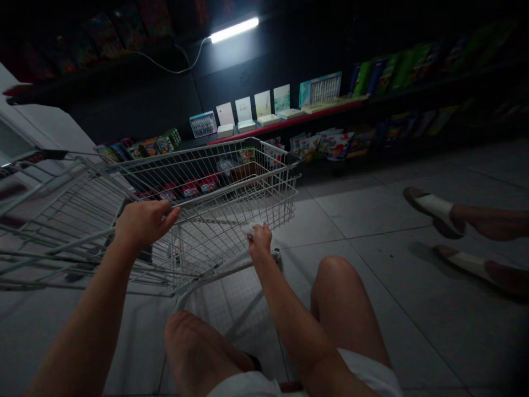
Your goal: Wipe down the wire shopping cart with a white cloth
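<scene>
A wire shopping cart (231,182) stands tilted in front of me on a tiled floor. My left hand (142,220) is closed over the cart's near rim. My right hand (259,240) is closed low on the cart's side mesh, pinching something small and pale that I cannot make out. My bare knees (334,275) show below, as I crouch or sit behind the cart. A few small packets lie at the cart's far end.
Dark shelves (289,118) with boxed goods and snack packets run along the back under a tube light (234,29). Another person's feet in white sandals (433,212) are on the floor at the right. A second wire cart (37,220) stands at the left.
</scene>
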`<move>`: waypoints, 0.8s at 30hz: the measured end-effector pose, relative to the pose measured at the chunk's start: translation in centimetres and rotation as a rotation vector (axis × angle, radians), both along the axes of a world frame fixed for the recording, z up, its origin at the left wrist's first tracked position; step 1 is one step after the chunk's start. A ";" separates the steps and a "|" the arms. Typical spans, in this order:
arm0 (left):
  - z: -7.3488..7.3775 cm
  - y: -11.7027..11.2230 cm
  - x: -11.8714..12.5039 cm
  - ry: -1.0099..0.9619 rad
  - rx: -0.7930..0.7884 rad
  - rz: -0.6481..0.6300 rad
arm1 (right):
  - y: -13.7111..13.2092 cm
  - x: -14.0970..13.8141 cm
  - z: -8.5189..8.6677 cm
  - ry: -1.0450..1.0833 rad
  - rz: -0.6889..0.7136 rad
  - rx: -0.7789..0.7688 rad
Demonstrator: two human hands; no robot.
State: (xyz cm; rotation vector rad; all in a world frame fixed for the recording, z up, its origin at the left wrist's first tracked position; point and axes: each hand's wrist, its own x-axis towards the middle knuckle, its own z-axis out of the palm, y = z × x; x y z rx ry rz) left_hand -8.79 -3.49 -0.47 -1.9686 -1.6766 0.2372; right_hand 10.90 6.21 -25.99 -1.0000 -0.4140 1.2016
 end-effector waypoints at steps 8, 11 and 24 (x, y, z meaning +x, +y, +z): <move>0.3 -0.3 0.4 -0.033 0.033 0.050 | 2.2 5.9 9.6 -1.017 -0.302 0.616; 0.4 0.8 2.9 -0.111 0.092 0.010 | 1.1 3.1 9.9 -1.215 -0.182 0.586; -1.7 6.5 10.9 -0.171 -0.088 -0.088 | 5.6 8.4 4.6 -1.398 -0.128 0.707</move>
